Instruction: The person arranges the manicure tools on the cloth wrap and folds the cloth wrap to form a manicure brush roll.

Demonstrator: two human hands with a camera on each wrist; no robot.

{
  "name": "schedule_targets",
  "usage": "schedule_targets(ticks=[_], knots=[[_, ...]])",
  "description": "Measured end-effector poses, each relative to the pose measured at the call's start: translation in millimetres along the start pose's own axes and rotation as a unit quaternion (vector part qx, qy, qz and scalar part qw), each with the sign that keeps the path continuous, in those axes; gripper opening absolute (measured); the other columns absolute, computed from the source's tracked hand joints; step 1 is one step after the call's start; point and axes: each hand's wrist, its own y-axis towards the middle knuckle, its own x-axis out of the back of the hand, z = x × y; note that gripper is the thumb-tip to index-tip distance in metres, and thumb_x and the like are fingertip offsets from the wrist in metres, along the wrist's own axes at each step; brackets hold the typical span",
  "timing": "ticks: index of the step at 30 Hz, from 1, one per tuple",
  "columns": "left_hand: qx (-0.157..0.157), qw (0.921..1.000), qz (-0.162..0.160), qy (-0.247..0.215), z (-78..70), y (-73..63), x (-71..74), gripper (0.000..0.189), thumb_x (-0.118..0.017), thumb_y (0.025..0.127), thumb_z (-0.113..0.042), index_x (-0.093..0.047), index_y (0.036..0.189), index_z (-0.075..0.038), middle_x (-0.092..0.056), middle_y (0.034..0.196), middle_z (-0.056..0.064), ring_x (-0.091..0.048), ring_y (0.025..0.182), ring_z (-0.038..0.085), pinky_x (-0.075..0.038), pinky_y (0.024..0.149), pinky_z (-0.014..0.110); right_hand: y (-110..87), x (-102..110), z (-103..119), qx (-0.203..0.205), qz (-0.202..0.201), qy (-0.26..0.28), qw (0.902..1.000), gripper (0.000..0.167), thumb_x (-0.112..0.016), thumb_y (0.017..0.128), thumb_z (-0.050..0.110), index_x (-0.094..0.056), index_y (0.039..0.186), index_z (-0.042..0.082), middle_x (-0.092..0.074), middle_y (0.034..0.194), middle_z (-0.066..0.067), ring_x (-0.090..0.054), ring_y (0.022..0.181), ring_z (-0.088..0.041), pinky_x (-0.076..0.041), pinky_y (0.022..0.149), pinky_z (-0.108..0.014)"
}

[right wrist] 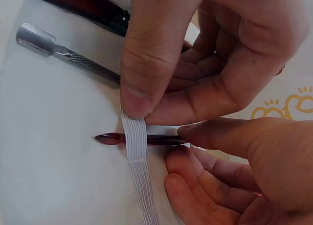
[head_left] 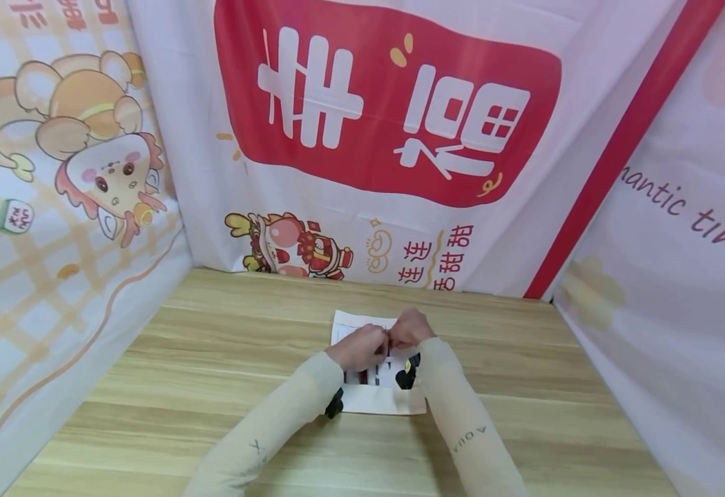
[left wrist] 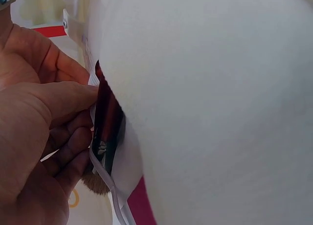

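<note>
In the head view both hands meet over an open white case (head_left: 381, 400) on the table. My left hand (head_left: 362, 347) pinches a white ribbed elastic band (right wrist: 136, 142) between thumb and fingers. Close beside it, my right hand (head_left: 409, 328) holds a slim dark red rod (right wrist: 164, 139) by its far end. The rod passes under the band, its flattened, tapered tip (right wrist: 108, 138) showing on the near side. Beside it lie a metal cuticle pusher (right wrist: 88, 63) and a thicker dark red handle (right wrist: 83, 7). Brown brush bristles (left wrist: 96, 183) stick out in the left wrist view.
Black devices sit at the left wrist (head_left: 334, 404) and right wrist (head_left: 407, 373). The case stands on a wood-grain table (head_left: 244, 352). Printed cloth panels (head_left: 393, 138) hang behind the table and at both sides.
</note>
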Motion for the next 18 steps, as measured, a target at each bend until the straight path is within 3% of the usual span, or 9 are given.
schedule_targets(ticks=[7, 12, 18], knots=[[0.046, 0.9987, 0.023, 0.004, -19.9, -6.1, 12.8, 0.009, -0.072, 0.096, -0.004, -0.077, 0.091, -0.009, -0.072, 0.090, 0.000, -0.063, 0.079, 0.008, -0.057, 0.080, 0.024, -2.0, -2.2, -2.0, -0.016, 0.013, 0.026, 0.9995, 0.013, -0.076, 0.089, 0.005, -0.075, 0.076, 0.005, -0.070, 0.068, -0.006, -0.067, 0.060, -0.017, -0.057, 0.056, -0.027], [0.038, 0.9991, 0.016, 0.008, -17.6, -5.6, 12.3, 0.008, -0.072, 0.097, -0.007, -0.078, 0.092, -0.010, -0.072, 0.088, -0.002, -0.063, 0.078, 0.007, -0.058, 0.080, 0.027, -6.2, -2.5, -4.1, -0.022, 0.016, 0.044, 0.9987, 0.008, -0.077, 0.087, 0.003, -0.076, 0.079, 0.002, -0.069, 0.067, -0.007, -0.067, 0.059, -0.016, -0.058, 0.056, -0.027], [0.071, 0.9970, 0.028, 0.012, -22.7, -5.4, 13.3, 0.009, -0.072, 0.097, -0.005, -0.079, 0.095, -0.009, -0.073, 0.093, 0.001, -0.065, 0.083, 0.009, -0.058, 0.085, 0.026, -6.5, -3.4, -5.1, -0.044, 0.022, 0.063, 0.9968, 0.008, -0.082, 0.084, 0.004, -0.076, 0.080, 0.001, -0.067, 0.063, -0.005, -0.065, 0.055, -0.014, -0.057, 0.055, -0.026]])
